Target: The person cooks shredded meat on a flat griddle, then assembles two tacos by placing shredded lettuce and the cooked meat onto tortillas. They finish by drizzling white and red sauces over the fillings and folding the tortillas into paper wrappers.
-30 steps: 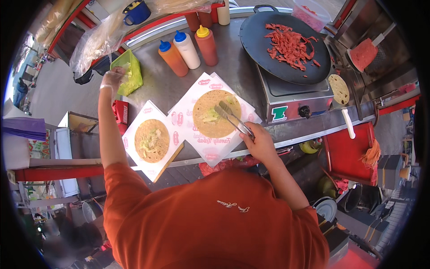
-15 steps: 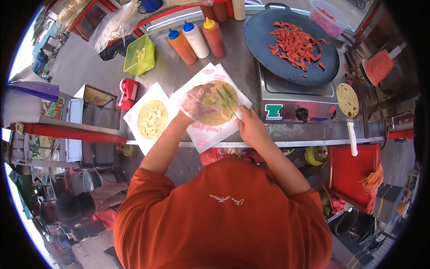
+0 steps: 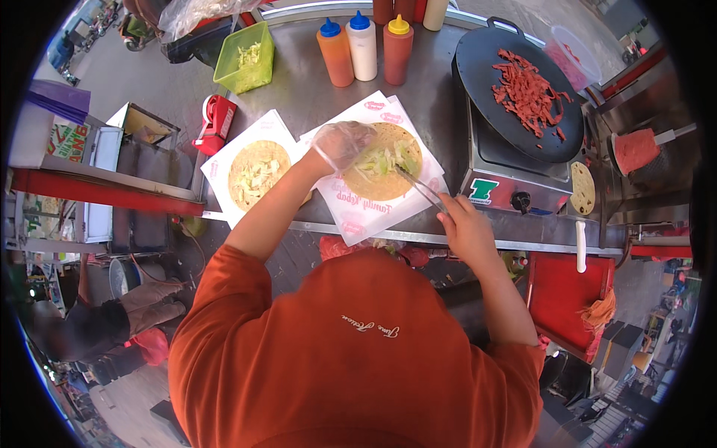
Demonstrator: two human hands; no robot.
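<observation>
My right hand grips a pair of metal tongs, whose tips reach into shredded lettuce on a round flatbread. In a clear plastic glove, my left hand hovers over or rests on the flatbread's left side; its fingers are blurred, and any contents cannot be made out. Under this bread lie white printed paper sheets. To the left, another flatbread with pale shredded filling lies on its own paper, partly behind my left forearm.
A green lettuce tub, a red tape dispenser and squeeze bottles stand toward the back. At right, a dark griddle pan with reddish meat strips sits on a stove. Beyond it lies a flatbread near a white-handled tool.
The tongs have swung from pointing up-left over the bread to a lower slant, and my right hand has moved right and down. The view has shifted; more lettuce shows.
</observation>
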